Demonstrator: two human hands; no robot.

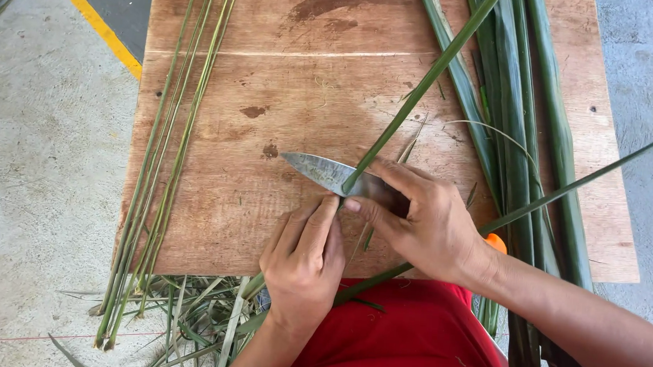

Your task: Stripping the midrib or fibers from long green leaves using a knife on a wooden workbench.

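My right hand point(421, 222) grips a knife point(320, 170) with a worn metal blade that points left, flat over the wooden board point(271, 99). A long green leaf strip point(421, 88) runs from the top right down to the blade's edge. My left hand point(304, 260) pinches the strip's near end just below the blade, fingers closed on it. Another thin green strip point(564, 190) crosses from the far right toward my lap, passing under my right wrist.
A row of thin stripped stalks point(166, 145) lies along the board's left side. Wide green leaves point(523, 127) are stacked on the right side. Leaf scraps point(192, 325) litter the concrete floor at the near edge. A yellow floor line point(96, 22) runs at upper left.
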